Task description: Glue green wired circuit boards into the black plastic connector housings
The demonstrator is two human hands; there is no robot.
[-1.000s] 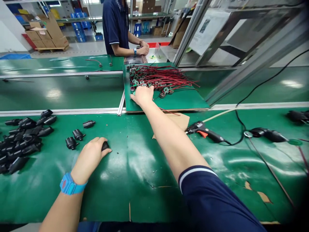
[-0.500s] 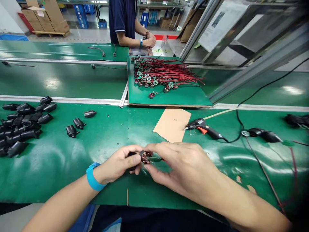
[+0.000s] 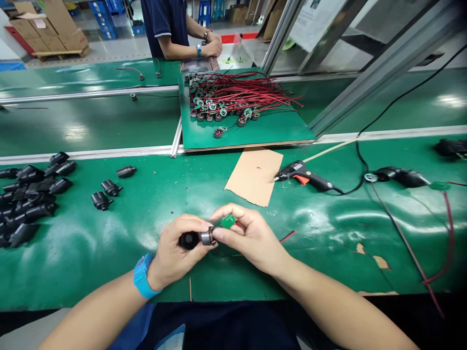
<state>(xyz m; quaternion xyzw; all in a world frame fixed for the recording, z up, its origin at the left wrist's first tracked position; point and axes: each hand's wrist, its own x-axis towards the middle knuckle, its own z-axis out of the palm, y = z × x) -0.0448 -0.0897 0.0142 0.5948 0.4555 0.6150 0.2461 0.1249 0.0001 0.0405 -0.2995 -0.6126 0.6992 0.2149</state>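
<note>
My left hand (image 3: 181,245), with a blue wristband, is closed around a black plastic housing (image 3: 189,240) whose round end faces me. Beside the housing a short metal ring-shaped part with copper inside (image 3: 207,236), like a small motor, sits between the fingertips of both hands. My right hand (image 3: 251,236) is closed too, its thumb against that motor part. A round green circuit board (image 3: 228,221) shows between the right thumb and forefinger. Red and black wire (image 3: 288,236) sticks out behind the right hand. Where the motor part meets the housing is partly hidden by fingers.
Black housings (image 3: 27,199) are heaped at the left, with several loose ones nearby. A glue gun (image 3: 302,176) rests by cardboard (image 3: 255,177). Wired motor parts lie on a raised green board (image 3: 248,138). Another housing (image 3: 401,176) lies right. A co-worker (image 3: 166,29) stands across the bench.
The right hand has turned and drawn in, so the green circuit board now shows its flat face. The motor part and housing are tilted differently in the fingers. The whole view has shifted slightly.
</note>
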